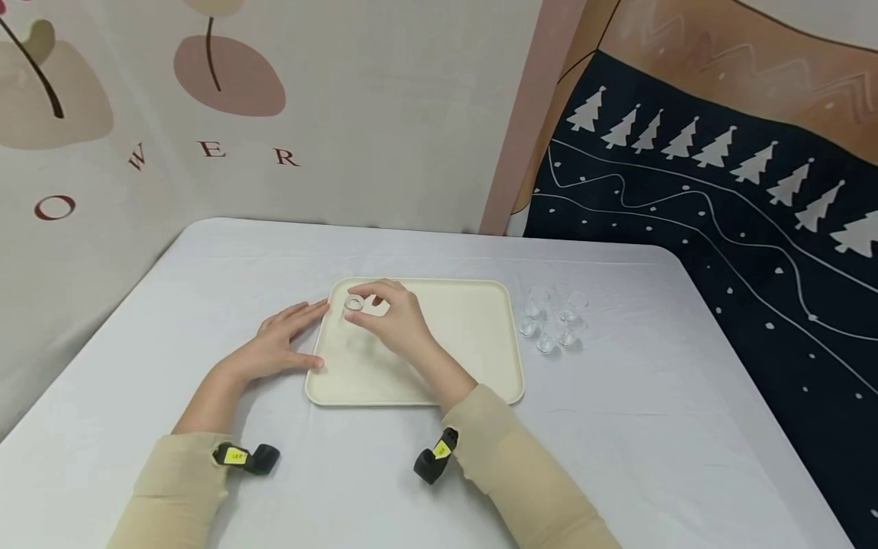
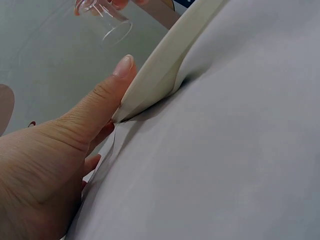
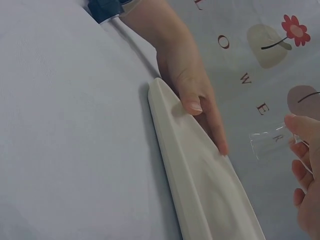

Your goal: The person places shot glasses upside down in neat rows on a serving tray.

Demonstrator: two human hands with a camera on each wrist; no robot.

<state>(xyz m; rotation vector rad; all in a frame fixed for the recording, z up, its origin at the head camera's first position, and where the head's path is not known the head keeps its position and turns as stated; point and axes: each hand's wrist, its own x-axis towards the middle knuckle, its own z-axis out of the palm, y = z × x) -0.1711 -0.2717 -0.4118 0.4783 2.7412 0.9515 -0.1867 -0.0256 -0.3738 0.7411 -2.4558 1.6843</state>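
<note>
The small clear glass (image 1: 354, 303) is smooth and held only at the fingertips of the right hand (image 1: 391, 320), so a slight loosening of that grip could let it slip and drop onto the tray (image 1: 473, 335) just below, where it might roll or chip. The glass looks tilted in the wrist views, which would add to that risk. A second hazard, as a guess: the left hand (image 1: 277, 345) steadies the tray only at its edge, and a push from it could slide the tray on the smooth cloth of the desk (image 1: 617, 427).

The right grip is closed around the glass, thumb and fingers curled about its rim and sides, holding it above the tray's far left corner. The left grip is released, fingers straight and flat on the desk, thumb pressed to the tray's left rim. Well to the right of the right grip, about 5 more glasses (image 1: 554, 320) stand together beside the tray.
</note>
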